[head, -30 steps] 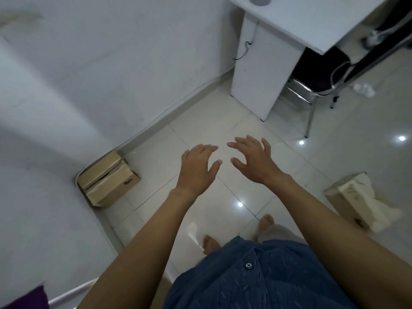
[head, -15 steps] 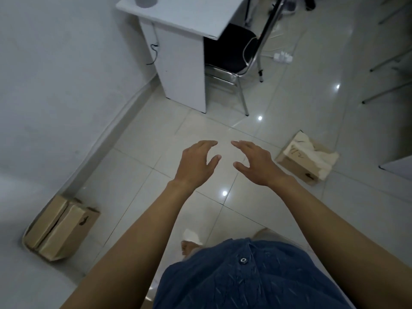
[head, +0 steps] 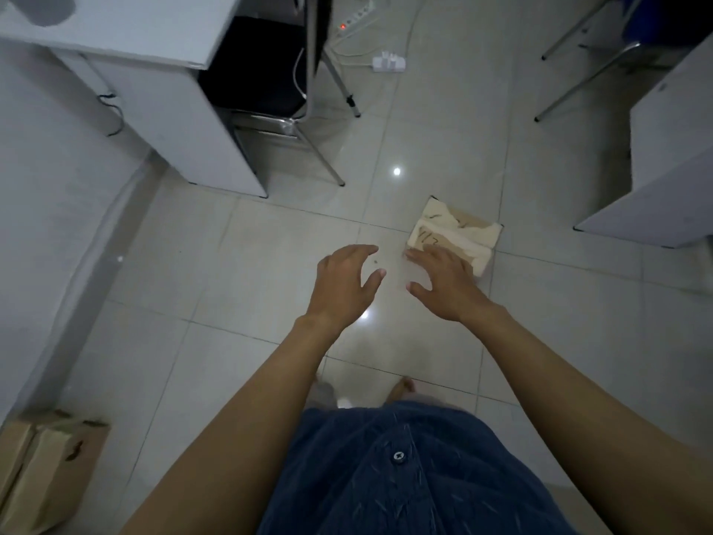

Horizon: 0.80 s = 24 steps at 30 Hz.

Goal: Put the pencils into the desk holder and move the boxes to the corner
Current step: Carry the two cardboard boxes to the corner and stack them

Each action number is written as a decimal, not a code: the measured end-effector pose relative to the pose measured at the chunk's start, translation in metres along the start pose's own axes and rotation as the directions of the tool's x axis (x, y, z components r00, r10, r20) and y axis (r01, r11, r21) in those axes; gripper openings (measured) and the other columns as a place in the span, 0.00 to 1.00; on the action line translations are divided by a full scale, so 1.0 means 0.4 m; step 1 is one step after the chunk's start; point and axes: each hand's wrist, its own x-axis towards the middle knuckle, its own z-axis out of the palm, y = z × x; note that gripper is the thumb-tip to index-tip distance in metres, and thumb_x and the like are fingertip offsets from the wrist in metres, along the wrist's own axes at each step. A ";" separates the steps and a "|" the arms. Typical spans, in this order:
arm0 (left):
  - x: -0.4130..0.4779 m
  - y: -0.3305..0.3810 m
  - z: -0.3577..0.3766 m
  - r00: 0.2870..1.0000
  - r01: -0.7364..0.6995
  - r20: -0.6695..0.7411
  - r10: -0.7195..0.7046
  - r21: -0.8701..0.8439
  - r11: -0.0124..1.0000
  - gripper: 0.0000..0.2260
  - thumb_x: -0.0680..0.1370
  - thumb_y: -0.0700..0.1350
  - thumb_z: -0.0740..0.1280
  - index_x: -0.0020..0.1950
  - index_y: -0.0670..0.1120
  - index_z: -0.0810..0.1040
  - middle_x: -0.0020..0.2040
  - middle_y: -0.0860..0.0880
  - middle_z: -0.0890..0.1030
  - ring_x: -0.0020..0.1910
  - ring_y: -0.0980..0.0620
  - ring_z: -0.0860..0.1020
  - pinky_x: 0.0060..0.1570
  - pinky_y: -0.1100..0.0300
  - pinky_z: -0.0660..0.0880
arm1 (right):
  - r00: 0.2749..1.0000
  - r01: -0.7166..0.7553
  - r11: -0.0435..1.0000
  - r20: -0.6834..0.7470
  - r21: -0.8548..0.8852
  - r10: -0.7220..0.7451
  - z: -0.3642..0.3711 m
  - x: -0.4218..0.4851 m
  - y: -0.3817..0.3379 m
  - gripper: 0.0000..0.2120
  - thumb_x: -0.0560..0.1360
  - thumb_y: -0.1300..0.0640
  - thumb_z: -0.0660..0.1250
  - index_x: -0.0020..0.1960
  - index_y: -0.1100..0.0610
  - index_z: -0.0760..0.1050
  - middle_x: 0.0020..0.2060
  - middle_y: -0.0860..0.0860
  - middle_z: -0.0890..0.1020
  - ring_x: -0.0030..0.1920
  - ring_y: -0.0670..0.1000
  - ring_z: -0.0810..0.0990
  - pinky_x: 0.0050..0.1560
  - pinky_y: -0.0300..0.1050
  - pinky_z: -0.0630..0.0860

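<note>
Box (head: 459,236) just beyond both hands (head: 343,289) (head: 443,287)

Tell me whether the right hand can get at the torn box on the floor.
Probably yes. The right hand is open and held out toward the torn box, with nothing lying between them. Whether it touches the box cannot be told.
</note>
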 end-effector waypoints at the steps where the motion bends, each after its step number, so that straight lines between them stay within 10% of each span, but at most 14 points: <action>1: 0.028 0.018 0.018 1.000 -0.017 0.025 0.017 0.008 1.000 0.19 0.78 0.51 0.65 0.67 0.46 0.74 0.65 0.49 0.78 0.65 0.51 0.74 0.68 0.48 0.68 | 0.999 -0.035 0.999 0.000 0.005 0.035 -0.011 0.010 0.030 0.28 0.78 0.45 0.62 0.76 0.44 0.59 0.77 0.52 0.59 0.77 0.55 0.53 0.74 0.55 0.50; 24: 0.794 0.012 0.284 0.839 -0.215 0.525 0.143 0.078 0.974 0.20 0.79 0.51 0.64 0.70 0.47 0.70 0.69 0.48 0.73 0.69 0.47 0.70 0.69 0.50 0.64 | 0.855 -0.509 0.840 -0.004 0.189 0.519 -0.135 0.427 0.350 0.28 0.78 0.45 0.63 0.76 0.45 0.59 0.77 0.52 0.58 0.78 0.54 0.53 0.74 0.54 0.49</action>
